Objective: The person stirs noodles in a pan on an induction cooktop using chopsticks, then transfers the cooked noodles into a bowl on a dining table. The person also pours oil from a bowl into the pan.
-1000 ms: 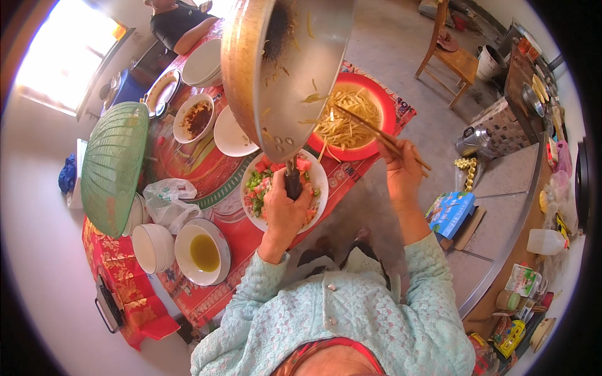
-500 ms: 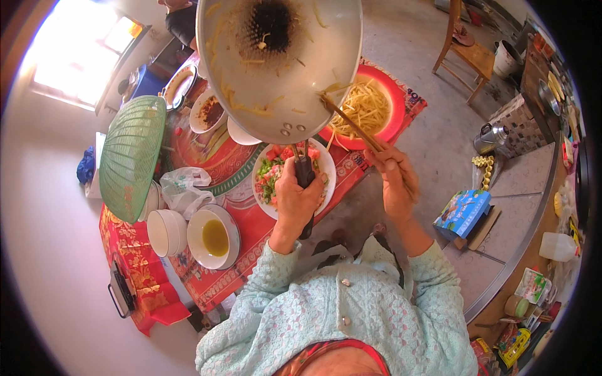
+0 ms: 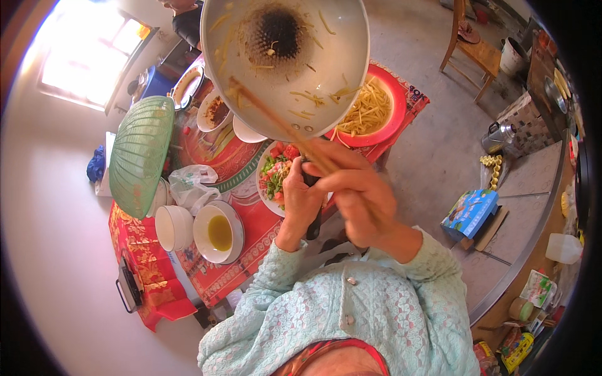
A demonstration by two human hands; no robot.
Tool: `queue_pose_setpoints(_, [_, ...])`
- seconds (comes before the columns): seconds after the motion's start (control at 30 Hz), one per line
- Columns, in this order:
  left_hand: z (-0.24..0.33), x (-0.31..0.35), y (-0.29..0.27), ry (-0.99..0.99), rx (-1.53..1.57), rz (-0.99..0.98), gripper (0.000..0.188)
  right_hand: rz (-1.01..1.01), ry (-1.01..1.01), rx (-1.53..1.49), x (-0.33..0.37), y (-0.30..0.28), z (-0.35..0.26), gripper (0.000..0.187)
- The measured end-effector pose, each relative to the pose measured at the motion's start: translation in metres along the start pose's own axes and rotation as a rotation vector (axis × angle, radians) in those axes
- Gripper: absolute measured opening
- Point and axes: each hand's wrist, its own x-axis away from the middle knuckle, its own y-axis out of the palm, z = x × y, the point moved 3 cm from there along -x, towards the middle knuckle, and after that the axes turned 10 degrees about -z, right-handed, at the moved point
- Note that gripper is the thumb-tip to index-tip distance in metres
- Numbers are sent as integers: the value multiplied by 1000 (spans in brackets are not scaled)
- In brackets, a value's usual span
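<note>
My left hand (image 3: pixel 302 202) is wrapped round the black handle of a wok (image 3: pixel 338 94), which is tilted up so its pale inside faces me. Scattered shreds of food cling inside, around a dark, scorched centre. Pinched in my right hand (image 3: pixel 364 194) are wooden chopsticks (image 3: pixel 273 113), their tips over the wok's left inner wall. Beyond the wok's lower right rim sits a red-rimmed dish (image 3: pixel 398 122) heaped with pale yellow shreds (image 3: pixel 369 109). Partly hidden behind my hands is a white plate (image 3: pixel 274 205) of chopped tomato and greens.
The red-clothed table (image 3: pixel 254 229) carries a white bowl of yellow-green liquid (image 3: pixel 219 233), stacked bowls (image 3: pixel 174 227), a plastic bag (image 3: pixel 190 185) and a green mesh food cover (image 3: pixel 139 156). A person (image 3: pixel 187 24) is at the far left. A wooden chair (image 3: pixel 480 53) stands far right.
My right hand and the chopsticks have swung left across the wok, from its lower right rim to its left wall. Shreds have shifted toward the lower right; the wok tilts slightly differently.
</note>
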Motion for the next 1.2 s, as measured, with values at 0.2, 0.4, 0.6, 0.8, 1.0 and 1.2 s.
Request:
queue_pose_setpoints(0.2, [4,1,-6,-170,78,-37,19,-45,115,236,24,-23,31,21])
queue_pose_setpoints(0.4, [8,-2,-5,-105,28,-6,15,-164,20,85,-8,2,11,23])
queue_pose_setpoints(0.6, [-2,3,-5,-291,90,-15,18,-9,101,259,-7,-29,55,25])
queue_pose_setpoints(0.8, [-7,1,-4,-142,23,-11,18,-96,-38,265,-25,-16,54,20])
queue_pose_setpoints(1.0, [-9,0,-3,-275,-5,9,18,45,252,148,36,-41,43,23])
queue_pose_setpoints(1.2, [-5,-3,0,-139,-211,14,20,-89,226,399,47,-46,57,22])
